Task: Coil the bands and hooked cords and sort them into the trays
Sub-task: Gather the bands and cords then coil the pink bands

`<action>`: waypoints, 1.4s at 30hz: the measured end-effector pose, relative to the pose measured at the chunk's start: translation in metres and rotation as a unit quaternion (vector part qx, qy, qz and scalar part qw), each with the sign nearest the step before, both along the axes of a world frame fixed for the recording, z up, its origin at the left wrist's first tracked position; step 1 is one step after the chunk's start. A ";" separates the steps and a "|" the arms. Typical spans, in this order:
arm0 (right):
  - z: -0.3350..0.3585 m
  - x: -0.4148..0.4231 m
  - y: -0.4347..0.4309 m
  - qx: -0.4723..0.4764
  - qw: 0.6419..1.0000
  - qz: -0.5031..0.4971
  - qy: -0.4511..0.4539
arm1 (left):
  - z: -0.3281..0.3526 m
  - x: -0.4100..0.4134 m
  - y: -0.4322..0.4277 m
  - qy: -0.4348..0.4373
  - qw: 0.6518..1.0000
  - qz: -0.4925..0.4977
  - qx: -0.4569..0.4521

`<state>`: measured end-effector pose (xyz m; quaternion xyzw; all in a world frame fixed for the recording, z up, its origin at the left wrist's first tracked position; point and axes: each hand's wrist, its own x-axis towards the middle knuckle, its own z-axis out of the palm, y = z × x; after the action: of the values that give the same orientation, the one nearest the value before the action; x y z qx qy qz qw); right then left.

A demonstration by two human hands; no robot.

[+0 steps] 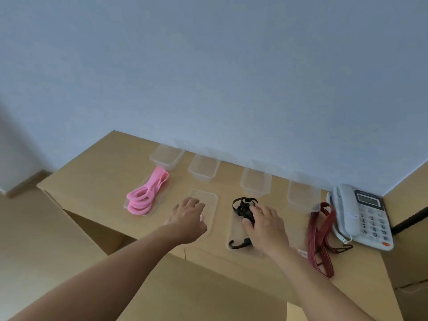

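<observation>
The right hand point(266, 225) has its fingers and thumb curled round a bundled black hooked cord point(242, 207), pinching the bunch near its middle. Loops of the cord fan out past the fingertips toward the far edge, and one black hook point(238, 243) sticks out below the hand on the near side. Cord and hand are over a flat clear tray point(233, 228) that lies near the front edge of the cardboard box point(111, 163) carrying everything.

The left hand point(188, 217) is just to the left, palm down, with its fingers loosely bent over a second flat clear tray point(209, 198). It is blurred, nothing shows in its grasp, and whether the fingertips touch the tray cannot be told.

Farther left, coiled pink bands point(146, 195) lie on another clear flat piece toward the box's left edge. To the right of the right hand, a red hooked cord point(320, 235) sprawls uncoiled down to the front edge, just beside a white telephone point(363, 218) at the right edge.

Along the far edge, against the wall, four deeper clear trays stand in a row: first point(166, 156), second point(203, 167), third point(256, 180), fourth point(301, 193).
</observation>
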<state>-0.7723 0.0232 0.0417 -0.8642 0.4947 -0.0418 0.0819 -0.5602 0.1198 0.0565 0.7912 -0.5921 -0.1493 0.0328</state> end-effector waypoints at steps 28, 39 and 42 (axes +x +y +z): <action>0.007 0.580 0.364 0.146 0.807 0.572 -0.024 | -0.014 0.376 0.490 0.034 0.812 0.582 -0.022; 0.003 0.695 0.478 0.142 0.684 0.714 0.051 | -0.023 0.418 0.595 0.055 0.690 0.712 -0.120; -0.006 0.724 0.523 0.130 0.652 0.744 0.074 | -0.037 0.429 0.640 0.051 0.662 0.736 -0.131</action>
<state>-0.0483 0.5463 0.0359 -0.9234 -0.3089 0.1622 0.1601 -0.1310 0.7600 0.0199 0.9479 0.1724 -0.0375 0.2651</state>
